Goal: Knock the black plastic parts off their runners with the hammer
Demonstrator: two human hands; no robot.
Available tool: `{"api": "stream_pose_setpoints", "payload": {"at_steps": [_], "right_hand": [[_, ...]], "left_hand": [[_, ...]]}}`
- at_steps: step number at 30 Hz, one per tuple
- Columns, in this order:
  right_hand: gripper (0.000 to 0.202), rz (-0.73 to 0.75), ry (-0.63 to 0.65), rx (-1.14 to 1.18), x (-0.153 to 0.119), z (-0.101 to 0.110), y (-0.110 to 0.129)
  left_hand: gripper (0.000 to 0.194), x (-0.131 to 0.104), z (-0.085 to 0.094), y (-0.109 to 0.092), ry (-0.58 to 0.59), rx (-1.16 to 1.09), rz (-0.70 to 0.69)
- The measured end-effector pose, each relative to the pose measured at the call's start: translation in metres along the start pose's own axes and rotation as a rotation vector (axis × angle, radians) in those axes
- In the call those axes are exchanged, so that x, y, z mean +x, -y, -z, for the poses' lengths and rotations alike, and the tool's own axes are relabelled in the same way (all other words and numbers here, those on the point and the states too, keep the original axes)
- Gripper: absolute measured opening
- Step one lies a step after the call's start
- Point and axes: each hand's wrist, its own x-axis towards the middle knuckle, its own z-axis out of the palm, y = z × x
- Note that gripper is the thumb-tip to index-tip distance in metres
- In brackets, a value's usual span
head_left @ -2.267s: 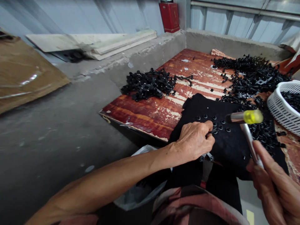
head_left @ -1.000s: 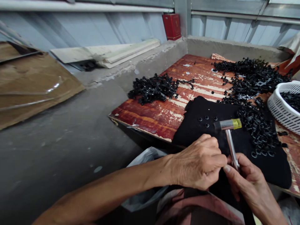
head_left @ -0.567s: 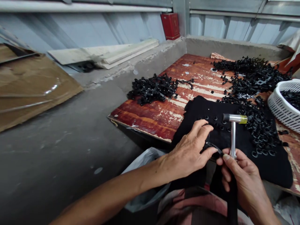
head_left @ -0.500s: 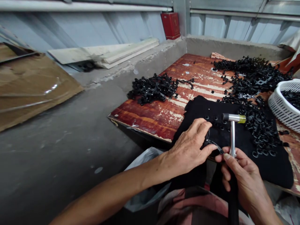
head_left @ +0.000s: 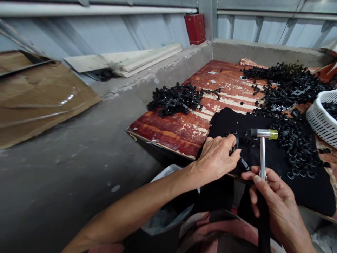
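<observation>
My right hand [head_left: 276,196] is wrapped round the dark handle of a small two-faced hammer [head_left: 262,153], held upright. The hammer's metal head has one black face and one clear yellow face. My left hand [head_left: 217,154] has its fingers curled round a black jointed linkage part [head_left: 244,164], whose one arm sticks out past the thumb toward my right fingertips. The rest of the part is partly hidden under the fingers. Beyond the left hand, several small black round pieces [head_left: 245,133] stand on a folded black cloth [head_left: 265,154].
Loose black rings [head_left: 300,172] are heaped on the cloth's right side. A pile of black linkages [head_left: 176,100] lies on the worn red board [head_left: 168,137], with a larger heap [head_left: 286,80] farther back. A white basket [head_left: 319,117] stands right; a plastic bag [head_left: 168,218] hangs below the board edge.
My left hand has turned and its thumb has drawn back from the linkage's end, so more of that arm shows. The right hand with the hammer has hardly moved. The view has shifted slightly.
</observation>
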Motion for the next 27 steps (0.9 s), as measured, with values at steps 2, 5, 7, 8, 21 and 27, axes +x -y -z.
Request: {"api": "stream_pose_setpoints", "payload": {"at_steps": [2, 5, 7, 8, 21, 27], "right_hand": [[0.037, 0.005, 0.004, 0.007, -0.001, 0.002, -0.001], [0.035, 0.02, -0.002, 0.028, -0.002, 0.004, -0.003], [0.035, 0.017, -0.007, 0.035, -0.002, 0.004, -0.003], [0.035, 0.013, -0.006, 0.034, -0.003, 0.004, -0.003], [0.03, -0.006, -0.075, 0.06, -0.01, -0.009, 0.005], [0.033, -0.04, -0.081, 0.071, -0.01, -0.008, 0.004]], "left_hand": [[0.008, 0.002, 0.003, 0.002, 0.034, -0.061, 0.023], [0.008, 0.004, 0.011, 0.006, 0.051, -0.155, 0.049], [0.009, 0.004, 0.015, 0.01, 0.048, -0.213, 0.037], [0.01, 0.004, 0.017, 0.011, 0.054, -0.242, 0.03], [0.009, 0.009, 0.018, 0.015, 0.083, -0.301, 0.063], [0.01, 0.01, 0.016, 0.016, 0.069, -0.281, 0.055]]}}
